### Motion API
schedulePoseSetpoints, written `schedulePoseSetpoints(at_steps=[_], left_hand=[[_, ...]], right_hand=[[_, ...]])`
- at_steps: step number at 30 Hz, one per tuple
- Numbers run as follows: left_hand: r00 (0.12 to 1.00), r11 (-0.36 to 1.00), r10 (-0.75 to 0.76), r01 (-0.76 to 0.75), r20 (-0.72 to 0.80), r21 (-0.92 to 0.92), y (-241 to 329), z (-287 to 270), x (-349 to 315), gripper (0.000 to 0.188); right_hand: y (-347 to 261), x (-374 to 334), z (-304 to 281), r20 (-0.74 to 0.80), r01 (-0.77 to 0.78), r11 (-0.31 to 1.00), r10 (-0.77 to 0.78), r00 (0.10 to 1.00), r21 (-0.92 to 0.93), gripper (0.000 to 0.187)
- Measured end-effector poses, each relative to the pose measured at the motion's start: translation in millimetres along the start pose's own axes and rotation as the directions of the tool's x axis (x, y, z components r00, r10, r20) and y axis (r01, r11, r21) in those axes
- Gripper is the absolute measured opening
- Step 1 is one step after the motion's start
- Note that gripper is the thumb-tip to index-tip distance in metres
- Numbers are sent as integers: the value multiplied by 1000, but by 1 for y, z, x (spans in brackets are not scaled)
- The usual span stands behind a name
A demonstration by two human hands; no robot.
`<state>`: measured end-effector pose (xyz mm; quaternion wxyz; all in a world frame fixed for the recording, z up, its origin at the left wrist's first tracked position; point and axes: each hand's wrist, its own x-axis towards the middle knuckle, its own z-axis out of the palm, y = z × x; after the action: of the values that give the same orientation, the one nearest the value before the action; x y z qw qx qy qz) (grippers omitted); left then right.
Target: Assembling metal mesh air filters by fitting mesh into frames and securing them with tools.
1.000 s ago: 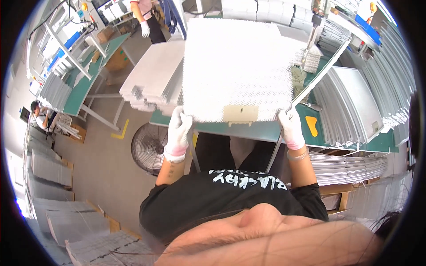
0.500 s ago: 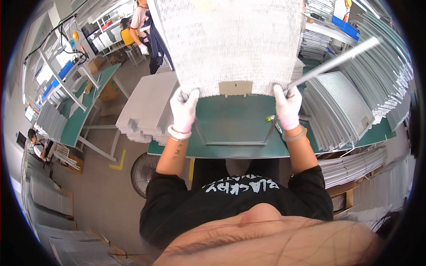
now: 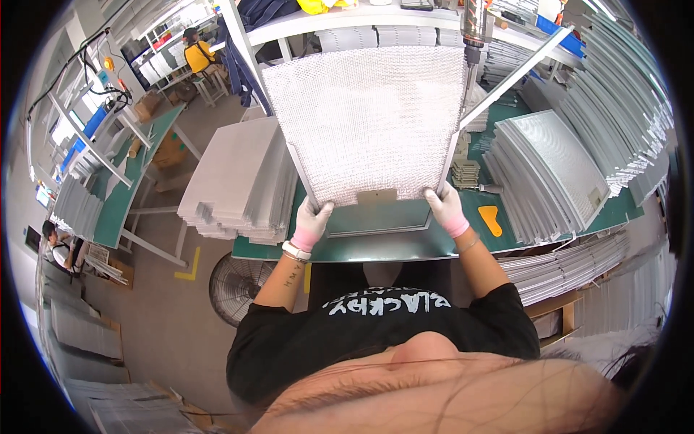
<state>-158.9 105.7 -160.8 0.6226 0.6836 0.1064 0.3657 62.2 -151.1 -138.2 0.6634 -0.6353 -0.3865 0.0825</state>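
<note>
One mesh panel (image 3: 372, 123); left hand (image 3: 311, 223) and right hand (image 3: 447, 210) grip its near edge.

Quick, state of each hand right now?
Left hand: closed, holding the mesh panel near its lower left corner.
Right hand: closed, holding the same panel near its lower right corner.

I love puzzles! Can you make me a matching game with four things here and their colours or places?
1. mesh sheet
2. fan
3. small flat tool
4. shirt

A. on the floor
B. black with white letters
C. held by the left hand and right hand
D. yellow-orange

Right pairs: 1-C, 2-A, 3-D, 4-B
</note>
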Motion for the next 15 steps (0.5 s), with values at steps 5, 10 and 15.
schedulePoseSetpoints(at_steps=[5, 10, 15], left_hand=[[964, 958, 182, -130, 195, -256, 95, -15, 38, 56], [965, 933, 259, -258, -30, -250, 105, 12, 65, 29], [956, 943, 275, -290, -106, -166, 83, -3, 54, 20]], right_hand=[[-97, 36, -7, 64, 99, 950, -123, 990, 295, 35], [-101, 53, 13, -356, 220, 975, -195, 914, 30, 12], [-107, 41, 8, -281, 102, 994, -90, 955, 27, 9]])
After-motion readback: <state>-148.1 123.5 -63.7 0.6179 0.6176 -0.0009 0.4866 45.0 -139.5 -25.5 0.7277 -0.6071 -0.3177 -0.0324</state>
